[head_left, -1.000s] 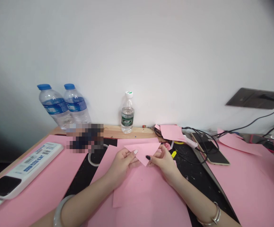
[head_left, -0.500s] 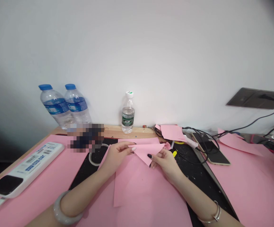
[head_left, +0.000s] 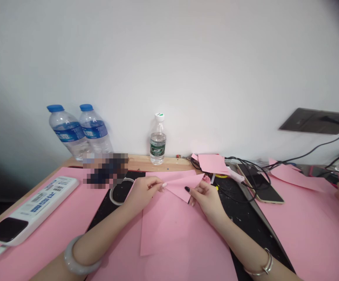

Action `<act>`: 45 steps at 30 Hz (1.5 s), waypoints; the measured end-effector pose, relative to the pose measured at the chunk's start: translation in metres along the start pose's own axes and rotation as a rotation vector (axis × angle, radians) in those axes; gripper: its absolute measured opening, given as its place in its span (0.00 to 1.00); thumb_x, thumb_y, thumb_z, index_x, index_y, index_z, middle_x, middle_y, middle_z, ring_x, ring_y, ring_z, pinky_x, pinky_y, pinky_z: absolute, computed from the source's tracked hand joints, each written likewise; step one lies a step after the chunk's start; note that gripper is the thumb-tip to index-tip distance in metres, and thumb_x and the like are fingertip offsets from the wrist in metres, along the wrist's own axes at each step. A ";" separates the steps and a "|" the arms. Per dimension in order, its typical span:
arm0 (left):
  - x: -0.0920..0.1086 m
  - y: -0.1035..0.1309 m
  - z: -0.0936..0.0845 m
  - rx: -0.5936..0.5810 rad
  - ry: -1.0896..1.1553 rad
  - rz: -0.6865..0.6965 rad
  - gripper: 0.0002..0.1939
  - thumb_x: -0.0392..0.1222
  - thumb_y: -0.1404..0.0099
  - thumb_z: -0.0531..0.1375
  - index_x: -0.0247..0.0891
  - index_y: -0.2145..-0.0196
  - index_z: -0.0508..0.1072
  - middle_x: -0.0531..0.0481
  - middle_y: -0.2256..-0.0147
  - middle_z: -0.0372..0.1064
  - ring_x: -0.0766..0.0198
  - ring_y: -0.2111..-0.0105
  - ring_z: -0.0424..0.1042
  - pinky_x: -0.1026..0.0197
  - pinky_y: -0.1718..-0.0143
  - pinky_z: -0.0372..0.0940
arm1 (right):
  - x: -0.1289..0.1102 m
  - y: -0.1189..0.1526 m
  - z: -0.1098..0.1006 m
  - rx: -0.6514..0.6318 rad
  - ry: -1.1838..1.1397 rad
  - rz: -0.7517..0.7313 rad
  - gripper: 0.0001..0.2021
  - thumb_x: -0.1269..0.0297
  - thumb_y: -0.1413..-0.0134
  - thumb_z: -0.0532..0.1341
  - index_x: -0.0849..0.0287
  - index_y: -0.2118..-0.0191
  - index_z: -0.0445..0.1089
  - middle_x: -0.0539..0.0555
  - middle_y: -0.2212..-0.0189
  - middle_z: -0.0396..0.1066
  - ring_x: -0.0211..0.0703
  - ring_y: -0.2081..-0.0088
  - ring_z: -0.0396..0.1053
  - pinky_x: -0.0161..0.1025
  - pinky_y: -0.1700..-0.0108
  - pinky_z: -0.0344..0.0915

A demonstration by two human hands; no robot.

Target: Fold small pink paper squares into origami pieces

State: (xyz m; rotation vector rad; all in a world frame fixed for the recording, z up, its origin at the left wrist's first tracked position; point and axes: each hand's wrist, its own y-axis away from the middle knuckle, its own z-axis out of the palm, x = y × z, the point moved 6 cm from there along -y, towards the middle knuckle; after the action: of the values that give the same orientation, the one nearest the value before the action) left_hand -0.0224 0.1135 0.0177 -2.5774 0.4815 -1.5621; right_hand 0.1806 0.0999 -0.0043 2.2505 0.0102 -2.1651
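Head view: the forearms slant in from the lower corners, the left hand and right hand slightly apart in the lower middle. Each pinches, thumb against fingers, a side of the small folded pink paper, over a pink sheet reaching the bottom edge. A black mat borders the sheet's right edge. Beyond, a wooden table strip carries a bottle near the wall.
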 end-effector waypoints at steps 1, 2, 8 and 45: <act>0.003 0.000 0.000 -0.004 -0.052 0.035 0.08 0.40 0.40 0.58 0.38 0.74 0.75 0.52 0.74 0.74 0.64 0.73 0.70 0.65 0.70 0.61 | -0.001 0.000 0.000 0.004 0.012 -0.012 0.14 0.62 0.54 0.66 0.57 0.81 0.60 0.47 0.89 0.68 0.35 0.87 0.62 0.32 0.81 0.58; 0.005 0.001 0.002 -0.017 -0.109 0.072 0.07 0.39 0.40 0.58 0.38 0.73 0.75 0.52 0.73 0.74 0.64 0.73 0.70 0.65 0.69 0.60 | -0.002 0.001 0.000 0.002 0.021 -0.021 0.16 0.61 0.54 0.66 0.57 0.81 0.59 0.47 0.89 0.68 0.35 0.87 0.62 0.32 0.81 0.58; 0.013 0.007 0.017 -0.172 -0.167 0.135 0.14 0.43 0.36 0.53 0.38 0.77 0.71 0.54 0.78 0.69 0.65 0.76 0.67 0.66 0.72 0.57 | -0.001 0.005 0.008 -0.078 0.066 0.009 0.19 0.55 0.57 0.67 0.56 0.83 0.57 0.48 0.90 0.68 0.37 0.87 0.62 0.33 0.82 0.55; 0.007 0.012 0.035 -0.287 0.002 0.040 0.22 0.47 0.39 0.56 0.38 0.84 0.50 0.60 0.82 0.42 0.71 0.80 0.46 0.65 0.79 0.42 | -0.001 0.020 0.032 -0.294 0.048 0.122 0.21 0.50 0.60 0.67 0.56 0.84 0.56 0.41 0.92 0.55 0.36 0.89 0.61 0.31 0.86 0.51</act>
State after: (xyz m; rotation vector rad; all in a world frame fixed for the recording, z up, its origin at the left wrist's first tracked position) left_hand 0.0085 0.0966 0.0039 -2.7481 0.8071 -1.5858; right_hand 0.1490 0.0788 -0.0041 2.0796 0.1747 -1.9065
